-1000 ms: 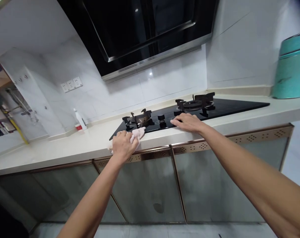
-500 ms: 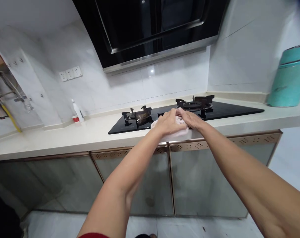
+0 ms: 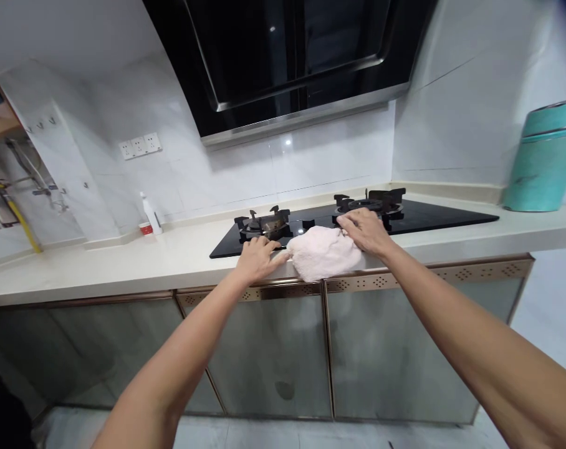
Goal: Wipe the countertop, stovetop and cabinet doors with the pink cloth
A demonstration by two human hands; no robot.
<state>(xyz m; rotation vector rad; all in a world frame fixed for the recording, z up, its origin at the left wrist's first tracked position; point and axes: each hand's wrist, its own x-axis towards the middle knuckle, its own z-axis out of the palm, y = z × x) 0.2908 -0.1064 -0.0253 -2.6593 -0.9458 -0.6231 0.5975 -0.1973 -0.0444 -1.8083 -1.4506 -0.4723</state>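
Note:
A pale pink cloth lies bunched over the front edge of the black gas stove, part of it hanging down past the counter edge. At its left side is my left hand, fingers spread at the stove's front edge and thumb reaching the cloth's border. My right hand is at the cloth's upper right corner, its fingers bent and closed on that edge. The left burner stands just beyond my left hand, and the right burner is behind my right hand.
A black range hood hangs above the stove. On the counter, a white bottle and a small red-and-white cup stand at left. A turquoise canister is at the right end. Cabinet doors are below.
My hands were together over the crumpled cloth; now they are apart. The left hand has moved left, the right slightly right, and the cloth lies wider between them.

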